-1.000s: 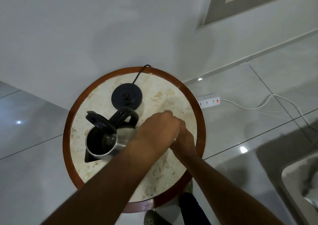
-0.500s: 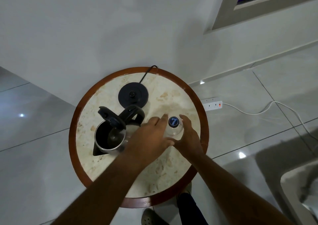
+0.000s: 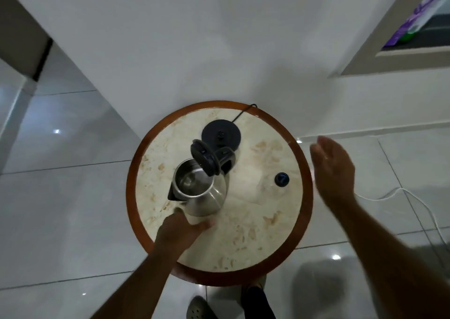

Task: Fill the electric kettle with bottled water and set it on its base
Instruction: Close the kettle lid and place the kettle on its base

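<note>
The steel electric kettle (image 3: 204,194) stands on the round marble table (image 3: 243,233) with its black lid (image 3: 204,157) flipped up and the inside showing. My left hand (image 3: 181,228) cups the kettle's near lower wall, thumb on one side and fingers on the other. The black kettle base (image 3: 221,134) lies just behind the kettle, bare, with its cord running off the far edge. A clear water bottle with a blue cap (image 3: 281,179) stands upright to the right of the kettle, capped. My right hand (image 3: 333,167) hovers open past the table's right rim, holding nothing.
The table has a brown wooden rim (image 3: 131,192) and stands against a white wall. A white cable (image 3: 389,194) trails over the glossy tiled floor at the right. My shoe (image 3: 199,309) shows below the table's near edge.
Both hands have left the bottle. My right hand has swung out past the table's right edge and opened. My left hand has moved to the kettle's near side.
</note>
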Tool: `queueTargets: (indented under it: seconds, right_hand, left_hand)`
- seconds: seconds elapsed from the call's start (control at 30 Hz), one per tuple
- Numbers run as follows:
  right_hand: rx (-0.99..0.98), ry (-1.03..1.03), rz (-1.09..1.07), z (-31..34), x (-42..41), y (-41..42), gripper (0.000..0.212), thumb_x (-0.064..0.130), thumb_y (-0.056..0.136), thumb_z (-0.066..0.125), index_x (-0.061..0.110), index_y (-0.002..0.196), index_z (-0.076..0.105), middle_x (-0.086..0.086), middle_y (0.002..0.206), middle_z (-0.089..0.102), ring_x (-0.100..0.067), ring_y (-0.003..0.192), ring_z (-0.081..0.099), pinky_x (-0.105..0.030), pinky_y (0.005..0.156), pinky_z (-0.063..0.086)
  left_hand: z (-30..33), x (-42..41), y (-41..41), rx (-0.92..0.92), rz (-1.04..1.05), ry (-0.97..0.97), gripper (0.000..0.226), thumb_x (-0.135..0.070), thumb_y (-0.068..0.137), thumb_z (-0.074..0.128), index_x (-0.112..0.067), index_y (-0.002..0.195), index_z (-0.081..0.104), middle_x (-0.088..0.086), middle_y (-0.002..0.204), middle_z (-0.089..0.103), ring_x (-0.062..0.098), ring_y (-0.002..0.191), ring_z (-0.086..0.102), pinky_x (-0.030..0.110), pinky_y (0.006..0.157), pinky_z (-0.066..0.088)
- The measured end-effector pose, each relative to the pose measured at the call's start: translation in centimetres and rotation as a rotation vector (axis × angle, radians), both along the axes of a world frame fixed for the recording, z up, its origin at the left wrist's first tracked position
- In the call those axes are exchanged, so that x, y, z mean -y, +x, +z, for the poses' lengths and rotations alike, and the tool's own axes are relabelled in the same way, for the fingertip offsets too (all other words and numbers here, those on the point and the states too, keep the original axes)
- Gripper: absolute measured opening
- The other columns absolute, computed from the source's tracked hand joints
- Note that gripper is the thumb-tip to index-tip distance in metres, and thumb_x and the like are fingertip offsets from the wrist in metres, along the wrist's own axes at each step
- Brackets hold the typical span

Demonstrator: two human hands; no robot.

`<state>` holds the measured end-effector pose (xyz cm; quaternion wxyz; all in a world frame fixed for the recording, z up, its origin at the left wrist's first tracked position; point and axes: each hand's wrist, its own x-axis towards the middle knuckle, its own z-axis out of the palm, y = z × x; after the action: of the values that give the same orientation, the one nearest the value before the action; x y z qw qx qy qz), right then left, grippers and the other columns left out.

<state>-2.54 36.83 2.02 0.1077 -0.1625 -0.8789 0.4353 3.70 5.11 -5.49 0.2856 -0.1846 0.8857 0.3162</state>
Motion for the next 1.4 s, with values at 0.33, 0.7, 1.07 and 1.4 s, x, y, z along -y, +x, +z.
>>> queueTargets:
  seconds: [0.33,0.7,1.07,1.4]
  right_hand:
    - [0.511,0.433,0.826,1.9,13.6,-11.1,0.086,0.07,0.072,0.058,0.011,0.133,0.047,-0.013,0.135,0.055,-0.028,0.116,0.054,-0.032,0.083,0.042]
    - [0.471,0.674,0.818,-2.9,19.1,-7.6,0.087,0.088,0.055,0.045,0.017,0.105,0.053,-0.007,0.104,0.058,-0.033,0.099,0.054,-0.046,0.086,0.047]
    - [0.612,0.557,1.087,-1.6,15.1,-10.0,0.061,0.03,0.067,0.084,0.014,0.117,0.054,-0.007,0.116,0.058,-0.025,0.105,0.059,-0.039,0.093,0.05]
    - [0.343,0.466,0.942,0.1,11.3,-11.1,0.012,0.022,0.082,0.068,0.023,0.08,0.056,0.005,0.077,0.06,-0.009,0.072,0.059,-0.019,0.064,0.039]
  left_hand:
    - [0.7,2.8,-3.2,-0.297,0.171,0.303,0.082,-0.033,0.05,0.093,-0.026,0.122,0.052,-0.01,0.112,0.066,0.011,0.102,0.062,0.024,0.084,0.048]
    - [-0.8,3.0,-3.2,-0.296,0.174,0.293,0.081,-0.04,0.051,0.09,-0.035,0.119,0.046,-0.017,0.107,0.061,0.012,0.102,0.062,0.018,0.079,0.048]
    - [1.9,1.1,-4.0,-0.481,0.108,0.199,0.087,-0.048,0.057,0.083,-0.041,0.129,0.035,-0.011,0.128,0.055,0.003,0.112,0.046,0.02,0.09,0.039]
    - [5.7,0.6,-9.3,-0.497,-0.099,0.136,0.074,-0.051,0.051,0.084,-0.044,0.115,0.048,-0.019,0.105,0.066,0.005,0.095,0.06,0.028,0.083,0.05]
